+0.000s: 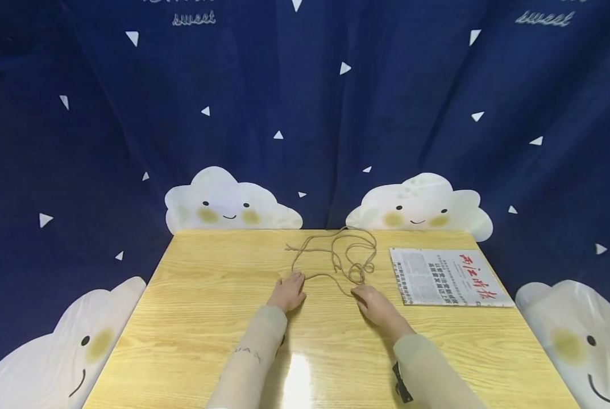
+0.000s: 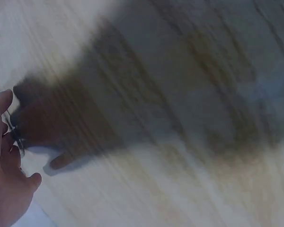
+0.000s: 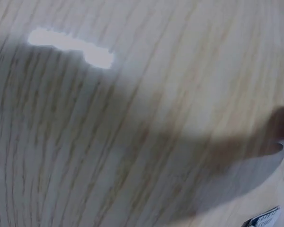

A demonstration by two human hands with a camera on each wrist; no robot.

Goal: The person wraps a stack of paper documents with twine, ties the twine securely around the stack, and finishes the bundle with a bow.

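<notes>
A thin brown string runs over the wooden table between two bare hands, with more of it in loose loops beyond them. My left hand rests on the string left of centre, its fingertips over it. In the left wrist view, that hand has the string at its fingers and the thumb apart from them. Across from it, my right hand has its fingertips at the string, near the small loops. Only finger edges show in the right wrist view; I cannot tell whether they pinch the string.
A folded newspaper lies flat on the right of the wooden table. Behind the table's far edge hangs a dark blue curtain with clouds and white triangles. Light glares off the tabletop near the front.
</notes>
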